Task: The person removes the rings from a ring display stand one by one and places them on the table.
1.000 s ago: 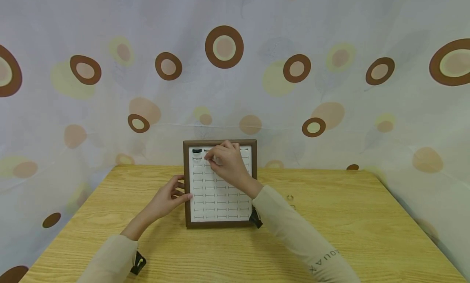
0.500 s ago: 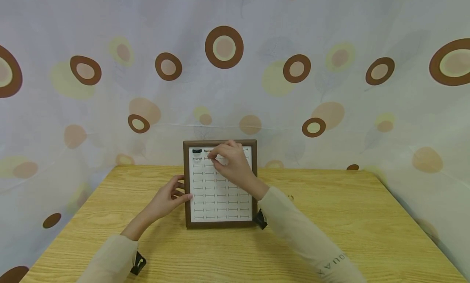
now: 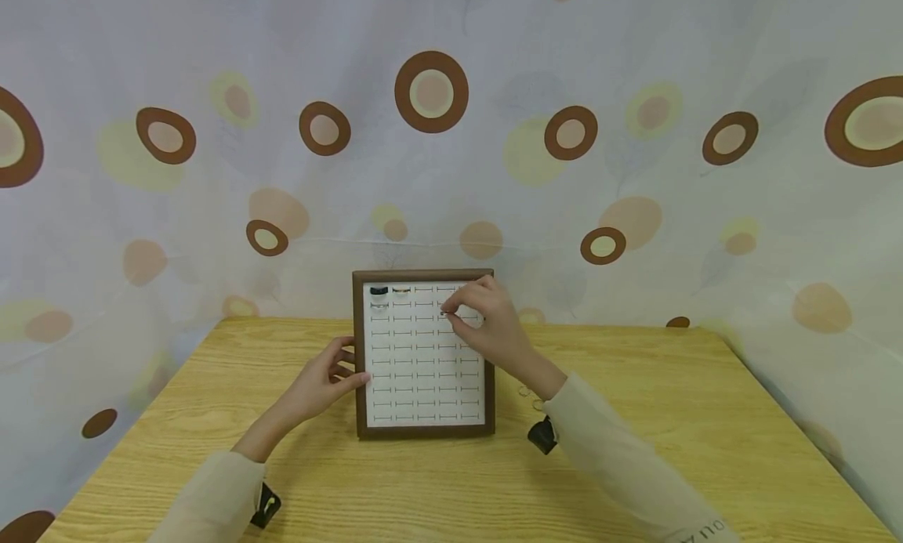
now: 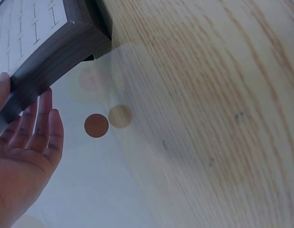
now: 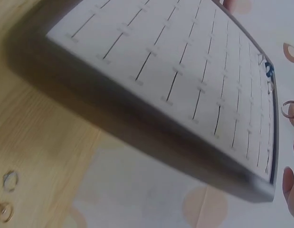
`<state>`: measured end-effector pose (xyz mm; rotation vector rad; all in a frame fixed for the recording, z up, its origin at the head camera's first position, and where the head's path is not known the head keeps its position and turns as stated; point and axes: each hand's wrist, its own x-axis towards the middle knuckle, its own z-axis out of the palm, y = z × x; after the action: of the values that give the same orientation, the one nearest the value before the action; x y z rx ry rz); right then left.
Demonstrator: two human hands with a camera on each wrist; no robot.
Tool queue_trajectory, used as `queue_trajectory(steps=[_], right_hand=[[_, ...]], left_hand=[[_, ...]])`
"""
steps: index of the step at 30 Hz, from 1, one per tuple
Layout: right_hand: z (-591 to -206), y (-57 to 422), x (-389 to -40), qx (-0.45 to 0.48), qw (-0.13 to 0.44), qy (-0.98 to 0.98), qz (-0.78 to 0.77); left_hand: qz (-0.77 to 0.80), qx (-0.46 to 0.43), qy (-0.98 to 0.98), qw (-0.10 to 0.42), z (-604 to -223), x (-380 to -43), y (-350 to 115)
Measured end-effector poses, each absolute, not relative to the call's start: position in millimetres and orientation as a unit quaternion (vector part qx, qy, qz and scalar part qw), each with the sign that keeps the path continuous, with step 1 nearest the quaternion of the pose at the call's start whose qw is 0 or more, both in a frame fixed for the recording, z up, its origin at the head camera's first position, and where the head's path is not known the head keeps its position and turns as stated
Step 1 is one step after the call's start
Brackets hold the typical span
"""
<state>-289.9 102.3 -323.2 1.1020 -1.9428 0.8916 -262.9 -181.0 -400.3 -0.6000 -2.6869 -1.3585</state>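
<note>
Right of centre in the head view, the right hand's (image 3: pixel 495 327) grip pinches a small ring (image 5: pixel 283 111) before the slotted ring display board (image 3: pixel 426 432); the left hand's (image 3: pixel 320 381) grip holds the board's left edge. Such fine work probably calls for a light pinch on the rim, the band squared to a slot, the board braced. Since half a second ago, the right hand has shifted rightward, exposing the gold-toned ring (image 3: pixel 401 291) in the board's upper left.

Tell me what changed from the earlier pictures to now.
The right hand, pinching a ring, moved right and slightly down across the ring display board, fully uncovering the gold ring in the top row. The board and the left hand gripping its left edge stayed put.
</note>
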Motion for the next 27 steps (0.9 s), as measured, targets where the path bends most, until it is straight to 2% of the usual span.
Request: queue_trajectory(steps=[12, 27], right_hand=[[-347.3, 153.8, -283.8, 0.386, 0.355, -0.776, 0.349], [-395.3, 219.5, -285.4, 0.337, 0.293, -0.845, 0.296]], left_hand=[[-0.442, -0.191, -0.875, 0.035, -400.6, -262.3, -181.0], [-0.442, -0.189, -0.876, 0.031, -399.2, -261.4, -180.2]])
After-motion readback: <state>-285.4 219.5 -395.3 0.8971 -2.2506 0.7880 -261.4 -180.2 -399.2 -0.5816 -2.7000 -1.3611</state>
